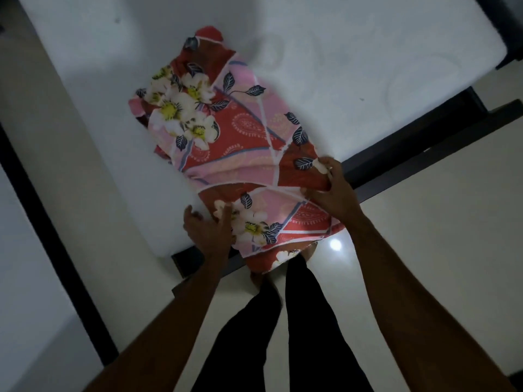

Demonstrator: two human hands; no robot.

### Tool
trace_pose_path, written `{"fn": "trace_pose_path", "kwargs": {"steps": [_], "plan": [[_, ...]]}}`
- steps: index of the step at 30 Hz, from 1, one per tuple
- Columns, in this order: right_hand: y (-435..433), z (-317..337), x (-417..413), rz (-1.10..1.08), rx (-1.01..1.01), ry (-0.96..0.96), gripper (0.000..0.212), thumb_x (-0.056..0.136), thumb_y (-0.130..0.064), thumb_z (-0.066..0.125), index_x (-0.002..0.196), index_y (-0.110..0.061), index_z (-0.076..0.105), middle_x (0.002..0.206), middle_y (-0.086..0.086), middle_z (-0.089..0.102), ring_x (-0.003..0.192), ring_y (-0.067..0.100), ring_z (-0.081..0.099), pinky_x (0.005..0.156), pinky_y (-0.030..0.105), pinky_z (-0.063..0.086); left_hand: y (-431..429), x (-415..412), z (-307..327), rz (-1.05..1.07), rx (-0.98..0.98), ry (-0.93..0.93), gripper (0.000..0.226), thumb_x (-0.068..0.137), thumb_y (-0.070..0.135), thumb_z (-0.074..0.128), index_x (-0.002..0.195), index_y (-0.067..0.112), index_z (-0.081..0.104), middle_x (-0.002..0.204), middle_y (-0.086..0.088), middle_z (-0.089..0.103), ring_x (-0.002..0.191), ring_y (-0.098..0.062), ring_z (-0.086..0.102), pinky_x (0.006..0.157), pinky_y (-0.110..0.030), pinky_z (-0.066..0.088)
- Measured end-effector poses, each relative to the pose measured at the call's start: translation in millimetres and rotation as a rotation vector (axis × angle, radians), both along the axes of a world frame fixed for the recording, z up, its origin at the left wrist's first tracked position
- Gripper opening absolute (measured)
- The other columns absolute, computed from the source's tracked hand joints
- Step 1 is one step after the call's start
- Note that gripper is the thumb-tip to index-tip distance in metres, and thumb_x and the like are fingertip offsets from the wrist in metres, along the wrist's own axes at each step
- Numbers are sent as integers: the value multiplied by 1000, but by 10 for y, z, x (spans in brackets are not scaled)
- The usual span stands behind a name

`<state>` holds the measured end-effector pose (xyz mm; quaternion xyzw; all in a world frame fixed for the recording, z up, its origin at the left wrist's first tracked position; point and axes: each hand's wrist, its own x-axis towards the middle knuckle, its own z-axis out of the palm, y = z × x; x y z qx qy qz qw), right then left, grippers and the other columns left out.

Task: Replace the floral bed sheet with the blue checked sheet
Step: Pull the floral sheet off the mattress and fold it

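At the near left, the one left hand (208, 230) is touching the near end of the single folded floral sheet (226, 128) lying on the one bare mattress (353, 66), its grip too blurred to tell, while the right hand (331, 190) is pinching its right edge.

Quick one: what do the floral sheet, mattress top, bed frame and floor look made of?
Floral sheet: thin printed woven cloth, probably cotton, matte; it lies in soft folds.
Mattress: white fabric cover, matte, with faint quilted swirls.
Bed frame: dark, rigid, straight-edged; wood or metal, cannot tell.
Floor: pale glossy tile or stone; it mirrors a light spot.
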<state>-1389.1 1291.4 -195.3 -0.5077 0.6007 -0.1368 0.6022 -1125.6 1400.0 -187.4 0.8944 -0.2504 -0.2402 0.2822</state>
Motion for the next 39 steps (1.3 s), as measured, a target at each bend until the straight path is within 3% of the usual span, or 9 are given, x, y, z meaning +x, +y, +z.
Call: {"fn": "trace_pose_path", "kwargs": {"steps": [3,6,10,13,16,30,33,36,39], "plan": [[122,-81,-112,105,-28,39,99,78,-59,74,152,-43,10,148,2,47,117,27,61,93,46,56,309,-215,10,39,-53,499,86,77,21,83,144,8,30,138,-9,49,119,-19,56,93,-38,55],[260,-151,-205,142,-2,6,112,66,-76,72,154,-41,9,147,-1,49,124,26,59,99,53,52,318,-386,22,61,-10,781,82,72,21,81,142,21,38,127,7,58,109,-7,62,78,-24,56],[374,-218,-263,72,86,-72,113,57,-81,73,147,-31,28,134,-5,59,115,16,64,98,51,53,283,-299,-186,114,-52,1079,70,75,19,84,136,16,50,132,-6,63,119,-28,61,100,-49,49],[426,-173,-213,39,100,-137,93,67,-64,79,139,-23,38,125,1,64,108,17,68,95,52,55,260,-271,-205,103,3,1229,74,66,23,89,132,14,58,130,-11,65,119,-32,62,102,-49,47],[493,-96,-165,-3,103,-196,67,88,-32,74,143,-23,35,127,6,62,109,22,69,93,56,55,242,-256,-138,78,54,1297,65,75,20,80,135,9,56,130,-15,63,118,-34,62,103,-48,47],[1397,1419,79,-315,384,-438,78,87,-12,71,149,-35,30,130,6,58,105,28,70,76,45,61,1071,-131,1207,358,92,1362,26,93,23,59,114,9,59,100,-17,71,84,-31,69,85,-43,55],[860,1669,360,-353,450,-590,56,86,-14,69,137,-23,47,127,13,63,104,33,70,76,45,61,695,174,1505,426,-35,1326,34,90,25,60,116,5,65,107,-19,70,87,-30,70,78,-40,60],[124,1806,849,-398,584,-681,31,95,-21,60,124,-9,61,117,17,70,103,28,71,84,40,59,140,512,1777,555,-241,1145,27,87,3,49,98,-8,71,86,-17,71,66,-24,72,55,-33,59],[-721,1708,1407,-518,597,-708,25,102,-9,44,98,-3,68,78,8,74,81,19,70,74,28,59,-533,807,1892,729,-491,1153,35,88,-5,42,66,-7,70,81,-21,69,70,-29,72,67,-32,61]]}}
